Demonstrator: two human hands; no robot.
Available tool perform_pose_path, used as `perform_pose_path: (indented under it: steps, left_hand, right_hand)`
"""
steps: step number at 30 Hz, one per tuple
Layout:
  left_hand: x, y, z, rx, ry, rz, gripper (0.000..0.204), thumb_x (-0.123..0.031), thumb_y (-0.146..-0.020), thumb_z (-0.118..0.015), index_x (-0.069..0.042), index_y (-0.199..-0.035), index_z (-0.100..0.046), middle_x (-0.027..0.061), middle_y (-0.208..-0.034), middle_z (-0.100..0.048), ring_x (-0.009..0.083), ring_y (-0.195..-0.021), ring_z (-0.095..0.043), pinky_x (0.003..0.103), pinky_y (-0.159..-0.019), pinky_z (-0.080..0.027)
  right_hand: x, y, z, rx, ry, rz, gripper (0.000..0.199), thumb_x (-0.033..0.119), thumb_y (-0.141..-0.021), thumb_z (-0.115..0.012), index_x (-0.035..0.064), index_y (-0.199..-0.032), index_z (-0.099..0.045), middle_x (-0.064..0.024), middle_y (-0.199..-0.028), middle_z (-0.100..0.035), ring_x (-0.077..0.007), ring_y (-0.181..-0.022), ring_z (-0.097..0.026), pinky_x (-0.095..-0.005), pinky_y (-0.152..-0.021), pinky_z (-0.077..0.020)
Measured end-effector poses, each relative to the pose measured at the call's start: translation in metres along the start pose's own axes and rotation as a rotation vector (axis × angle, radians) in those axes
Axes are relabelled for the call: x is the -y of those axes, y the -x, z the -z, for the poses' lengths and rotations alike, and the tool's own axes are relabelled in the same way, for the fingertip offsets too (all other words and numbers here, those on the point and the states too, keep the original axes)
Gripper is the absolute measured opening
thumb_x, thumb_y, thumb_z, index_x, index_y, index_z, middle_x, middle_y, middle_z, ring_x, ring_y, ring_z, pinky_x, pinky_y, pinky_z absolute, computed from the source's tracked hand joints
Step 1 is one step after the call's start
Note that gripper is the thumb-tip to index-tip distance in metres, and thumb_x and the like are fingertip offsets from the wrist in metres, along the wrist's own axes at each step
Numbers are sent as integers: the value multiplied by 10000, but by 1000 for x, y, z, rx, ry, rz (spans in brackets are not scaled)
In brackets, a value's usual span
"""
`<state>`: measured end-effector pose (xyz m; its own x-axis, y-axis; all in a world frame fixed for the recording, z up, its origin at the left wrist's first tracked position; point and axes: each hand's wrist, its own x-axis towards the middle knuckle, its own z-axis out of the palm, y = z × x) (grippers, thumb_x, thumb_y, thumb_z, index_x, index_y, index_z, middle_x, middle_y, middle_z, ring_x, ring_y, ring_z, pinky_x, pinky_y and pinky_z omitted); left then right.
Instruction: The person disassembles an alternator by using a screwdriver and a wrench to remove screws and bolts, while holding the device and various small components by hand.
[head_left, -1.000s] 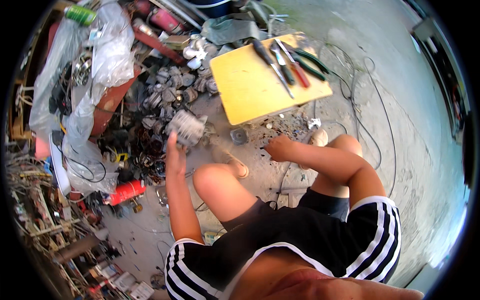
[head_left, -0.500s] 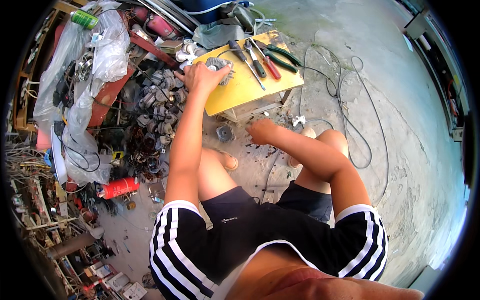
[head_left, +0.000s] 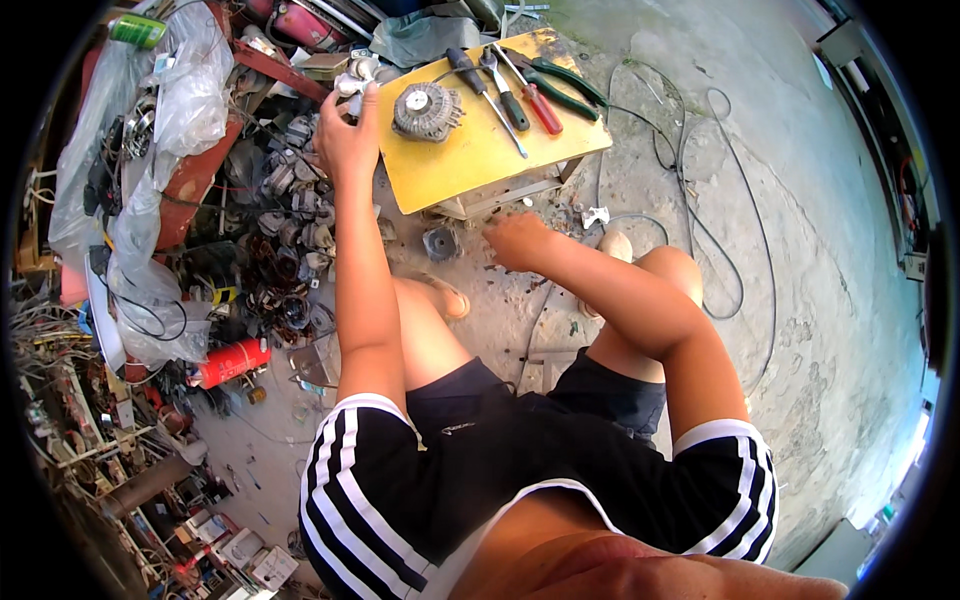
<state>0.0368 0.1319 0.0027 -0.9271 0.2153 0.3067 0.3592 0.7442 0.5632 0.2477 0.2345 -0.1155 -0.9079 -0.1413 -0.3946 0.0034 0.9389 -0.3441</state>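
Observation:
On the yellow tabletop (head_left: 430, 180) rests a small grey metal motor (head_left: 427, 112) with a ribbed rim and a pale round centre. Just left of the table edge, my left hand (head_left: 347, 145) is open, thumb and fingers apart, close to some white rounded parts (head_left: 355, 78). Whether it touches them I cannot tell. My right hand (head_left: 522, 242) hovers in front of the table with its fingers curled closed; what they hold, if anything, is hidden. A grey square-cornered metal part (head_left: 441, 243) lies on the floor between my feet and the table.
Across the tabletop's far side lie a dark-handled screwdriver (head_left: 470, 72), a wrench-like tool (head_left: 505, 92), a red-handled screwdriver (head_left: 540, 106) and green-handled pliers (head_left: 565, 85). A heap of motor parts (head_left: 290, 190) fills the left. Black cable (head_left: 685, 190) loops over the floor at right.
My left hand has let go of the motor and moved left off the table toward the white parts. The motor stays on the tabletop. My right hand has barely moved; the view has shifted slightly.

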Motion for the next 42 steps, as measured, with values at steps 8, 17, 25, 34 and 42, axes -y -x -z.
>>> perform_pose_path:
  steps: [8,17,25,34,42]
  left_hand:
    - [41,14,-30,-193,466,-29,552,-336,-824,-698,-8,-1231,-521,145,-1025,-635,290,-973,-603,391,-862,-457]
    - [44,-4,-24,-87,680,69,511,-173,-763,-623,-11,-1238,-524,81,-800,-629,197,-726,-603,326,-717,-480]
    - [59,-8,-17,-110,649,82,486,-187,-775,-624,-33,-1228,-539,72,-829,-647,184,-713,-616,326,-703,-488]
    - [46,-7,-27,-68,636,101,487,-195,-783,-608,-32,-1235,-528,53,-821,-616,170,-716,-589,310,-718,-476]
    - [48,-4,-38,-22,604,95,489,-170,-799,-592,-14,-1255,-507,54,-837,-626,163,-737,-591,309,-733,-476]
  right_hand:
    - [-18,4,-34,73,41,-61,336,350,-756,-719,93,-969,-681,-125,-963,-684,-309,-932,-663,-433,-747,-528]
    - [24,7,29,-268,-233,379,221,229,-872,-605,129,-1066,-636,-110,-885,-663,-300,-783,-649,-399,-715,-526]
    - [-48,33,193,-1274,-380,-209,235,218,-879,-631,77,-1064,-668,-119,-848,-700,-201,-729,-679,-305,-673,-521]
    - [-95,25,160,-1213,-436,-546,283,346,-862,-625,87,-943,-705,-110,-811,-698,-269,-760,-671,-344,-705,-507]
    - [-131,25,146,-1129,-138,-745,420,348,-804,-672,183,-1186,-612,-94,-1120,-642,-322,-1115,-544,-579,-967,-313]
